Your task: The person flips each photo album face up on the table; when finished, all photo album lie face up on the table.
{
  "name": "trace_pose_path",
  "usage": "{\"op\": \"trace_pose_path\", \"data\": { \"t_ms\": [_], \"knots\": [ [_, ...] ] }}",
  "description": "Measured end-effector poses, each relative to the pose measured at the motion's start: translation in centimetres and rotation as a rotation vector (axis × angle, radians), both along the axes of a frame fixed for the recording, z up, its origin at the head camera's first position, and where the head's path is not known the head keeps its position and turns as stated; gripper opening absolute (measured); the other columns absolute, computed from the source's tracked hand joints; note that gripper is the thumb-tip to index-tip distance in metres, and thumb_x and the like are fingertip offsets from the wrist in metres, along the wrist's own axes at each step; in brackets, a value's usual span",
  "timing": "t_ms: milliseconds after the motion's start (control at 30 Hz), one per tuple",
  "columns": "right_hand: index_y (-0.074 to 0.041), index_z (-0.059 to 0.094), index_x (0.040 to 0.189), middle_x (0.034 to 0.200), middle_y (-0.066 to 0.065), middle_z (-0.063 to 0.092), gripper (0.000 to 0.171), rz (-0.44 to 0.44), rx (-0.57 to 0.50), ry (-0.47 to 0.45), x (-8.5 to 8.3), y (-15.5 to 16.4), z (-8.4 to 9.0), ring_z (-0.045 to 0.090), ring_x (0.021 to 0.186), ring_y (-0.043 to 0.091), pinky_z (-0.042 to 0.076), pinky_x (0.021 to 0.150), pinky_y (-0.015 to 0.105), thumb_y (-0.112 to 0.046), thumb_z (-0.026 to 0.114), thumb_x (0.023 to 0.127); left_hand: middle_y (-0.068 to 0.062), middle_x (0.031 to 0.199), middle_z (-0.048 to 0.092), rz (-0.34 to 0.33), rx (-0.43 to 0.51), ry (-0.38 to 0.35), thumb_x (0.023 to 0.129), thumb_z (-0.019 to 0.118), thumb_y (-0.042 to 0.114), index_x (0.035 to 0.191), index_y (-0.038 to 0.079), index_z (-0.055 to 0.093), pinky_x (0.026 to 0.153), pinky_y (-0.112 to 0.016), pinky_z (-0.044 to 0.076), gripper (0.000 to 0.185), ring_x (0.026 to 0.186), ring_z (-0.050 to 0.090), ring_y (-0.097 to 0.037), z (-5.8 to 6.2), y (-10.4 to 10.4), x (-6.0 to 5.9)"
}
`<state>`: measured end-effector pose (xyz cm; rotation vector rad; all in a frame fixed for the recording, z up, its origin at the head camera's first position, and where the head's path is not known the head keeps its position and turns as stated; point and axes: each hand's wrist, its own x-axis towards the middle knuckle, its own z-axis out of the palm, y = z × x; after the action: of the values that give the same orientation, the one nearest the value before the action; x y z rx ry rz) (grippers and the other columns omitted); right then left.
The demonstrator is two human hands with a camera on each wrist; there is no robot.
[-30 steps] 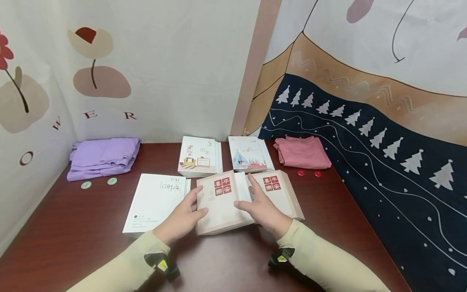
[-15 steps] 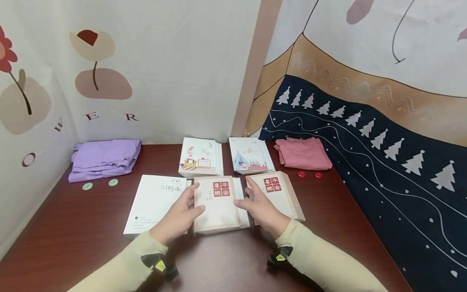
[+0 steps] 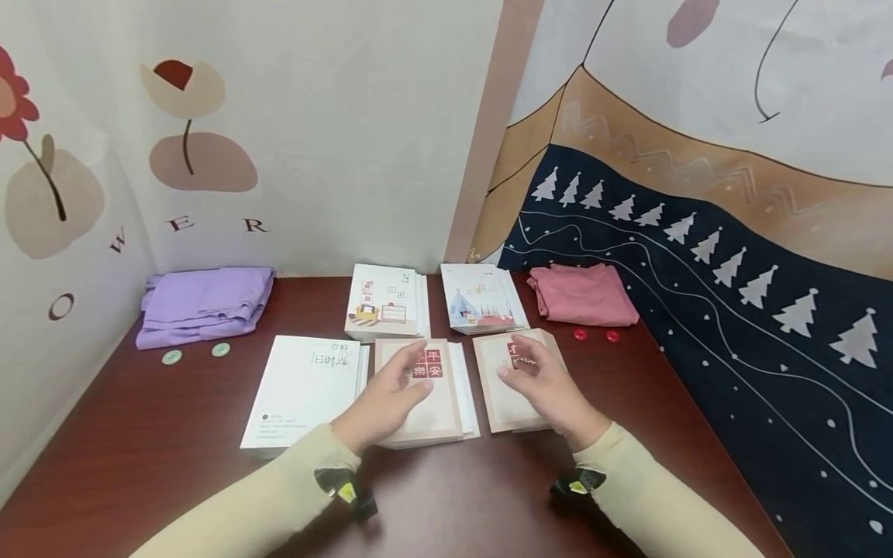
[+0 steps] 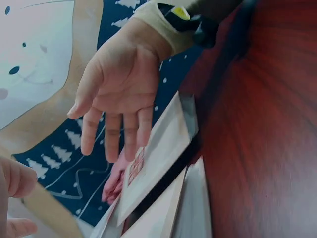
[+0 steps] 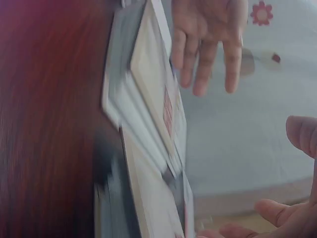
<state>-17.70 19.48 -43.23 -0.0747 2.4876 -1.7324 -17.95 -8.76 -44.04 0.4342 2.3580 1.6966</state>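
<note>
In the head view my left hand [image 3: 385, 399] hovers over the left beige book [image 3: 439, 411], which has a red square of characters on its cover. My right hand [image 3: 551, 391] is over the similar right beige book [image 3: 502, 403], partly covering its red square. Both hands have loosely bent fingers and hold nothing. The left wrist view shows my right hand [image 4: 124, 84] with its palm facing the camera and fingers spread, apart from the books. My left hand [image 5: 208, 39] appears at the top of the right wrist view, fingers extended.
A larger white book [image 3: 300, 395] lies left of the beige ones. Two illustrated books, one with a yellow sofa [image 3: 387, 298] and one with a tent [image 3: 481, 298], sit behind. Purple cloth [image 3: 205, 306], green buttons [image 3: 171, 357], pink cloth [image 3: 584, 294] and red buttons [image 3: 580, 335] lie around.
Both hands have let go of the left beige book and lifted. The right hand has moved right, over the other beige book; the left has moved right over the cover. The book now lies straighter.
</note>
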Motion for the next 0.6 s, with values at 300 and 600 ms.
{"op": "trace_pose_path", "data": {
  "t_ms": [300,600],
  "knots": [
    [-0.007,0.031,0.165,0.166,0.027,0.034,0.08,-0.091,0.149,-0.051,0.1,4.5,0.5,0.037,0.151,0.051,0.038,0.119,0.063,-0.029,0.074,0.1,-0.029,0.156,0.048,-0.067,0.014,-0.084,0.106,0.062,0.027,0.16,0.008,0.041,0.118,-0.059,0.041,0.061,0.144,0.049,-0.046,-1.0,3.8,-0.2],
    [-0.006,0.028,0.165,0.165,0.028,0.034,0.087,-0.049,0.179,-0.171,-0.1,6.7,-0.3,0.034,0.151,0.05,0.034,0.121,0.067,-0.031,0.076,0.098,-0.034,0.158,0.042,-0.145,-0.002,-0.205,0.106,0.061,0.031,0.165,0.002,0.025,0.121,-0.058,0.037,0.075,0.148,0.044,-0.045,-1.3,7.1,-0.5]
  ]
}}
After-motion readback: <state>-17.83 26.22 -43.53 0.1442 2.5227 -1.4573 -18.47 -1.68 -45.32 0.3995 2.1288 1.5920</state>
